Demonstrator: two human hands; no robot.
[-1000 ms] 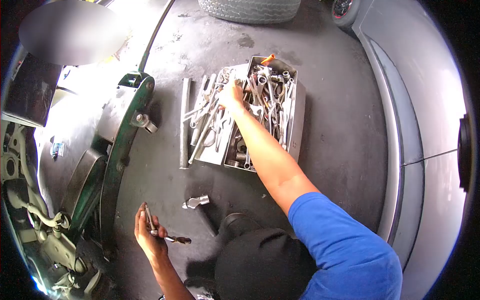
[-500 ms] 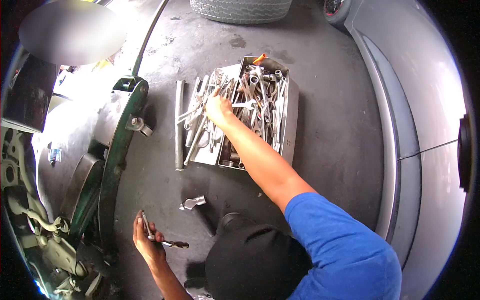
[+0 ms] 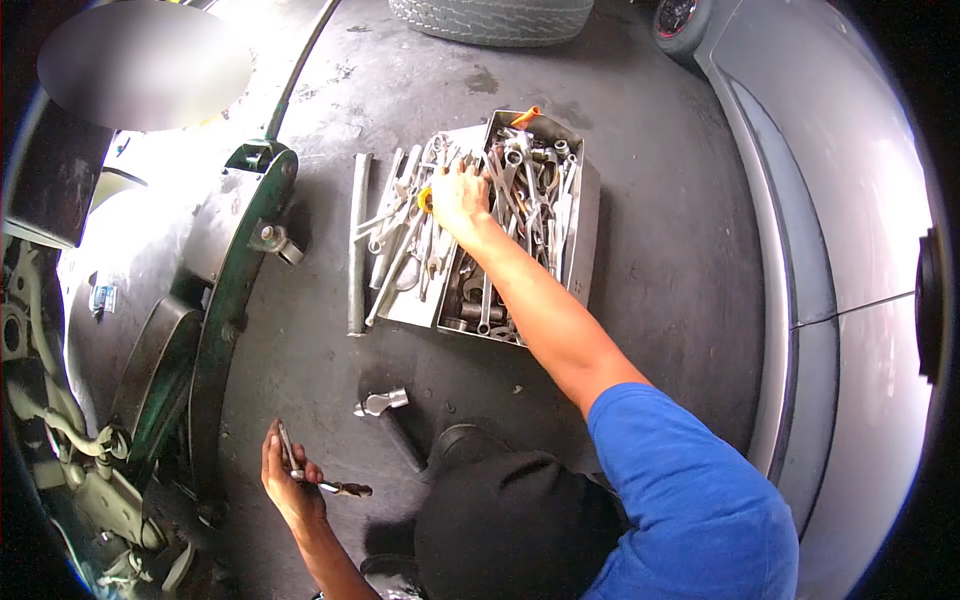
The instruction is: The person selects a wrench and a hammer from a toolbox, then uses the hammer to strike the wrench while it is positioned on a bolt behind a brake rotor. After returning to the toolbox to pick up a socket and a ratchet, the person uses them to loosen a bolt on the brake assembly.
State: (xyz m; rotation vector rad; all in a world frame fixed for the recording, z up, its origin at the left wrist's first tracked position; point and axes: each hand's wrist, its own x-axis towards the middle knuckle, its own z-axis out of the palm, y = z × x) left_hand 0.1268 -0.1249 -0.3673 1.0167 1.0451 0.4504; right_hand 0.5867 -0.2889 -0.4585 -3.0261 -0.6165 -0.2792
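Note:
My left hand (image 3: 288, 478) is curled around slim metal wrench-like tools (image 3: 345, 489), at the lower left above the floor. One shaft points up past the fingers, another sticks out to the right with a dark end. My right hand (image 3: 462, 205) reaches over the wrenches (image 3: 407, 235) heaped on the light tray beside the toolbox (image 3: 588, 235). Its fingers are apart and point down among the tools near the tray's inner edge, tips partly hidden. A small yellow piece (image 3: 425, 200) shows beside its thumb. Inside the toolbox lie more wrenches and sockets (image 3: 513, 157).
A ball-peen hammer (image 3: 383, 402) lies on the floor near my knee. Left of the tray is a long metal bar (image 3: 358, 245). A green floor jack (image 3: 240, 250) stands further left, a tyre (image 3: 490, 20) beyond the toolbox, and a silver car (image 3: 850, 200) at the right.
My right hand has moved right across the heaped wrenches towards the toolbox, and the yellow piece now shows beside it. An upright wrench now shows in the toolbox's near end. The left hand keeps its tools.

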